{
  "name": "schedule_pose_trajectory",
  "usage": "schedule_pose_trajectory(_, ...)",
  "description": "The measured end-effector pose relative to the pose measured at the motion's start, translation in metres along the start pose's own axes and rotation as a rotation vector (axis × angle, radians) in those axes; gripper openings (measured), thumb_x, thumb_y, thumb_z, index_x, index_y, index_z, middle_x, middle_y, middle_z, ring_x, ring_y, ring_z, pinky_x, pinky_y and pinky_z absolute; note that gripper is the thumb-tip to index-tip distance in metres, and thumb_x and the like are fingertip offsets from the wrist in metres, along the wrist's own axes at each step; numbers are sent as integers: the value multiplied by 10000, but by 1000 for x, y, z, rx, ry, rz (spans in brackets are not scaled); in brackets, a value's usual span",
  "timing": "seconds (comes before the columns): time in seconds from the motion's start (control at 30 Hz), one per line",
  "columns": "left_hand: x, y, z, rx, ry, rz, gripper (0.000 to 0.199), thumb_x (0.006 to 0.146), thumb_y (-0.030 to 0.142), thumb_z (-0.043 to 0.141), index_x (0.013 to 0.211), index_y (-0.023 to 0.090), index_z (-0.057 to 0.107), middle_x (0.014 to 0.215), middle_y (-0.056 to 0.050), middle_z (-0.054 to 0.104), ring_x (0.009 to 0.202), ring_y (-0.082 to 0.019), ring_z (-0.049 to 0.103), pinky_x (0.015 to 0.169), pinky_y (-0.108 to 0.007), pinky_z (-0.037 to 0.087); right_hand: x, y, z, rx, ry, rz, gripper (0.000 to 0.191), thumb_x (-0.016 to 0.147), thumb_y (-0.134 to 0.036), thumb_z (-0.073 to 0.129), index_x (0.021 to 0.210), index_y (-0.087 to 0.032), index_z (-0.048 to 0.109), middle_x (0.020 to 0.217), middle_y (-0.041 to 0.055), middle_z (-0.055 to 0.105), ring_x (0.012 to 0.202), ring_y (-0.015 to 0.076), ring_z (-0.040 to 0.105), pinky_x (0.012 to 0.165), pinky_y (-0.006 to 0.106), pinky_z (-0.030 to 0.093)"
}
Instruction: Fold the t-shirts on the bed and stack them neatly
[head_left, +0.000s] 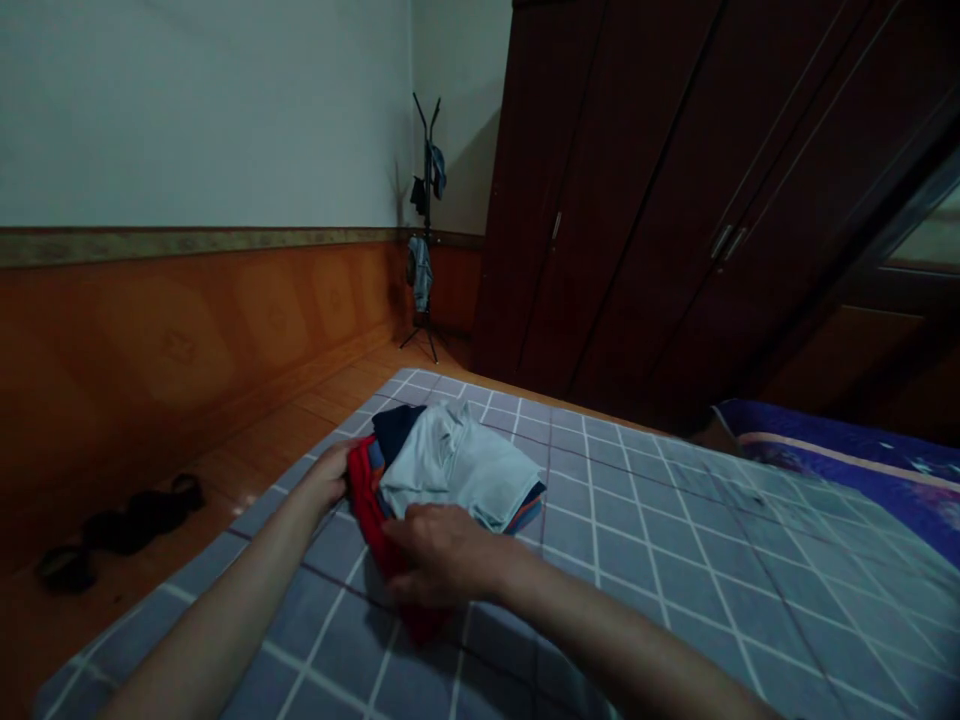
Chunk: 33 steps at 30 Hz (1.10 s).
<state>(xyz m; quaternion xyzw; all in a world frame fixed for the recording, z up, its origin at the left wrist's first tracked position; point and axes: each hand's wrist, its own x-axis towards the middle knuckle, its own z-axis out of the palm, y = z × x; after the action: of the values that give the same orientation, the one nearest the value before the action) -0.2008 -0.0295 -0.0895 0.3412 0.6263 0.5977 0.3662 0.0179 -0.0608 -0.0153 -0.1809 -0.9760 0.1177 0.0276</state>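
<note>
A red cloth [369, 500] lies along the near left side of a small pile of clothes on the checked grey bed [630, 540]. On top of the pile is a pale grey garment [465, 465], with a dark navy piece [396, 432] showing at its back left and blue and orange edges at its right. My left hand [334, 470] grips the red cloth's upper left edge. Over the cloth's lower part is my right hand [439, 550], its fingers bent against the red fabric; whether they pinch it is unclear.
Dark wardrobes [600, 200] stand beyond the bed, and a coat rack [427, 200] with clothes is in the corner. Dark objects [142, 515] lie on the floor at left. A purple patterned blanket [862, 470] is at far right.
</note>
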Motion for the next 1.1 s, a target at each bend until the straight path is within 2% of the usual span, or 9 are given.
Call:
schedule_pose_trajectory(0.1, 6, -15, -39, 30, 225, 42, 141, 740, 278, 570, 750, 138, 578, 629, -25, 644, 597, -155, 629, 620, -294, 509, -19, 23, 7, 213, 80, -125, 324, 774, -392, 651, 1039, -206, 651, 992, 64, 662, 869, 207, 625, 708, 280, 473)
schedule_pose_trajectory(0.23, 4, -5, -46, 126, 387, 214, 230, 742, 325, 546, 887, 150, 579, 816, -42, 662, 812, -185, 635, 745, -293, 490, -33, 84, 8, 376, 526, 175, 300, 828, -301, 562, 1088, -179, 647, 1053, 86, 647, 957, 207, 600, 850, 322, 449)
schedule_pose_trajectory(0.37, -13, 20, 4, 274, 161, 374, 199, 740, 325, 602, 850, 168, 657, 891, -41, 679, 883, -199, 619, 840, -288, 462, -42, 134, 32, 438, 689, 374, 263, 810, -352, 552, 960, -182, 685, 934, 84, 668, 856, 226, 608, 799, 358, 458)
schedule_pose_trajectory(0.5, -33, 31, 67, 640, -130, 587, 251, 778, 349, 609, 959, 185, 669, 1058, -75, 655, 1008, -232, 587, 922, -334, 429, -51, 153, 59, 553, 732, 425, 347, 841, -418, 509, 1005, -167, 681, 987, 97, 676, 925, 248, 609, 837, 368, 457)
schedule_pose_trajectory(0.63, -34, 28, 99, 996, -189, 676, 508, 666, 347, 716, 1132, 182, 600, 1283, -115, 541, 1204, -297, 464, 1017, -392, 353, -57, 162, 68, 716, 756, 479, 440, 870, -495, 450, 1000, -143, 680, 944, 92, 705, 873, 241, 640, 761, 328, 495)
schedule_pose_trajectory(0.73, -18, 29, 90, 1046, -99, 580, 219, 765, 210, 543, 965, 176, 626, 1044, -76, 638, 981, -222, 585, 875, -319, 434, -58, 166, 68, 788, 766, 491, 443, 853, -506, 470, 985, -143, 686, 924, 86, 712, 864, 246, 644, 747, 325, 500)
schedule_pose_trajectory(0.87, 8, 40, 47, 1058, 38, 457, 222, 790, 164, 424, 924, 143, 599, 834, -51, 645, 764, -186, 602, 687, -269, 458, -58, 166, 69, 810, 759, 472, 362, 820, -454, 527, 961, -168, 698, 941, 76, 706, 901, 249, 636, 800, 342, 485)
schedule_pose_trajectory(0.97, 17, 50, 22, 1103, 57, 426, 241, 756, 127, 440, 915, 138, 621, 842, -67, 655, 792, -210, 604, 723, -295, 452, -57, 166, 70, 812, 748, 446, 333, 814, -423, 542, 959, -169, 701, 944, 76, 697, 906, 250, 629, 820, 354, 473)
schedule_pose_trajectory(1.1, 14, 58, 29, 1135, -58, 521, 435, 704, 35, 472, 1079, 180, 638, 1092, -99, 641, 1033, -249, 563, 910, -348, 396, -56, 168, 69, 833, 746, 429, 327, 808, -413, 548, 962, -169, 702, 953, 80, 690, 912, 252, 621, 837, 367, 465)
